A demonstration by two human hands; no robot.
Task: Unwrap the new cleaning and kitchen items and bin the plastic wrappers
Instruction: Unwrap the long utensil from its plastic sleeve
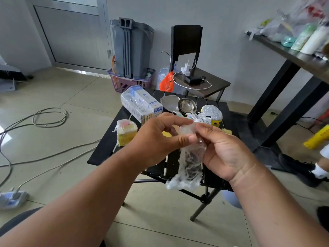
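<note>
At frame centre I see both hands pinching one clear plastic wrapper (188,163) — left hand (156,139) and right hand (226,152) each in a closed grip on its top, the rest dangling above the black worktop (105,145).

Bright, even daylight, perhaps from left; floor (53,97) glare; wide-angle edge bending; corners soft.

Bare black slats (179,163) nearest (under hanging wrapper (189,166)); far half crowded by box (140,106), sponges (125,132).
</note>
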